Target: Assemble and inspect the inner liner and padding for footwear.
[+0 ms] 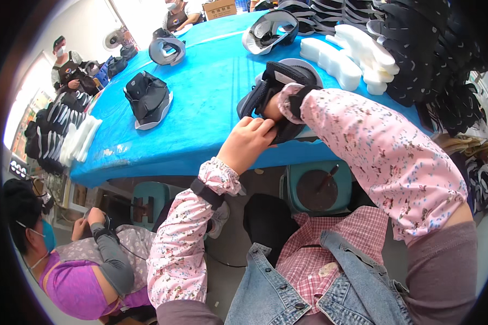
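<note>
At the table's near edge I have a black mesh piece with a padded edge and grey margin, which looks like a shoe upper (279, 76). My left hand (246, 142) has its fingers curled and pressed on its near lower edge. My right hand (273, 108) reaches into its opening from the right; the fingers are hidden by the fabric and my sleeve. Farther off, similar black uppers with grey margins stand apart: one to the left (148, 100), one far left (167, 51) and one beyond my hands (271, 32).
A blue cover (200, 81) lies over the table. White foam pieces (331, 62) and tall stacks of black uppers (423, 49) fill the right side. Teal stools (315, 187) stand beneath the near edge. A co-worker (81, 271) sits close on my left; others are across the table.
</note>
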Demonstrator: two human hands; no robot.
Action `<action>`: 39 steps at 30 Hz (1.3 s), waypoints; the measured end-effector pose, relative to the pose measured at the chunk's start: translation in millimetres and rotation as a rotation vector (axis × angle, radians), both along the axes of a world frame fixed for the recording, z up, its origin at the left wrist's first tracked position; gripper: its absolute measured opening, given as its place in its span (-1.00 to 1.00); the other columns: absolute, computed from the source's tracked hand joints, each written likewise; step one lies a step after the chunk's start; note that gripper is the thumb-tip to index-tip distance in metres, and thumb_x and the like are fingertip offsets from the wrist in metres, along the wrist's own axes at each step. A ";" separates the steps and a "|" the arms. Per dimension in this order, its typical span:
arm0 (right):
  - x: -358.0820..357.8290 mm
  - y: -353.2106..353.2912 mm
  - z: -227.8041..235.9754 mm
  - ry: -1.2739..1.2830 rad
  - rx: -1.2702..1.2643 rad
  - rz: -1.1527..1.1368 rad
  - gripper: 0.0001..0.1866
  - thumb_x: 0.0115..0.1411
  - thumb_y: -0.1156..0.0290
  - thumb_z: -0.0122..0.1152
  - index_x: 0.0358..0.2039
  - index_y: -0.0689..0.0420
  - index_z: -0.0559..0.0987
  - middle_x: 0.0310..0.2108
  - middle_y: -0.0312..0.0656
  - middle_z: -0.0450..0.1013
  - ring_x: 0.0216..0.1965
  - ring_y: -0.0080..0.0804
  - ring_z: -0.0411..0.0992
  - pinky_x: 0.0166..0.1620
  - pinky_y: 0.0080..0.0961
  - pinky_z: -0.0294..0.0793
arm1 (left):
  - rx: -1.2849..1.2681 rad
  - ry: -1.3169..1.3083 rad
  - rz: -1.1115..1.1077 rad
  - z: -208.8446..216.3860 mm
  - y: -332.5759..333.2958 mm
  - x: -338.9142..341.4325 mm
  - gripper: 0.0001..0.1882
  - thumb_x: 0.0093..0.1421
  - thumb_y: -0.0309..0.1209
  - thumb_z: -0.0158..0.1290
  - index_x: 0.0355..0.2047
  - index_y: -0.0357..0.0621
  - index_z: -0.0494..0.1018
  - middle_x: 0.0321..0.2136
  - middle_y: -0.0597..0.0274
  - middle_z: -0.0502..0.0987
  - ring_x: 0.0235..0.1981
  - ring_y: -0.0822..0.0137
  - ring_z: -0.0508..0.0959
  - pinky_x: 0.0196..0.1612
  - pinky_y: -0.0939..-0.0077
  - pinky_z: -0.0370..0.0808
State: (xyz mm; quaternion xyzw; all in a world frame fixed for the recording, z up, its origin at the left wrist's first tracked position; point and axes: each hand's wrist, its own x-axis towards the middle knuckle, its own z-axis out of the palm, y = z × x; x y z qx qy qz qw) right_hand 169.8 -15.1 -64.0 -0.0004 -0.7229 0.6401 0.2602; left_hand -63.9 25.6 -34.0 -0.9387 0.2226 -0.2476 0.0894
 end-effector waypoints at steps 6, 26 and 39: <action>-12.7 -7.7 -1.4 -0.201 -0.204 -0.051 -0.53 0.23 0.20 -0.10 0.03 0.25 0.23 -0.09 0.26 0.27 -0.19 0.15 0.39 -0.29 -0.11 0.47 | -0.126 -0.079 -0.096 -4.2 7.6 1.6 -0.71 -0.05 -0.28 0.13 -0.32 -0.13 0.47 -0.23 0.31 0.40 -0.16 0.34 0.42 -0.08 0.45 0.34; -90.5 -69.9 86.5 -1.490 0.310 -1.150 -0.71 0.07 0.35 0.07 -0.24 0.27 0.49 -0.41 0.00 0.50 -0.36 -0.01 0.45 -0.26 -0.33 0.44 | 0.001 0.358 0.155 16.9 -4.3 5.9 -0.71 0.04 -0.12 0.10 -0.48 -0.10 0.50 -0.53 0.18 0.51 -0.45 0.18 0.54 -0.35 0.34 0.44; -147.5 -143.9 36.5 -1.430 1.375 -1.445 -0.93 -0.05 0.41 0.03 -0.49 0.06 0.41 -0.52 -0.33 0.37 -0.40 -0.43 0.37 -0.18 -0.51 0.27 | -0.138 1.003 0.142 52.8 -5.0 50.0 -0.78 0.02 -0.58 -0.05 -0.30 -0.32 0.49 -0.34 0.04 0.55 -0.31 0.22 0.55 -0.28 0.49 0.48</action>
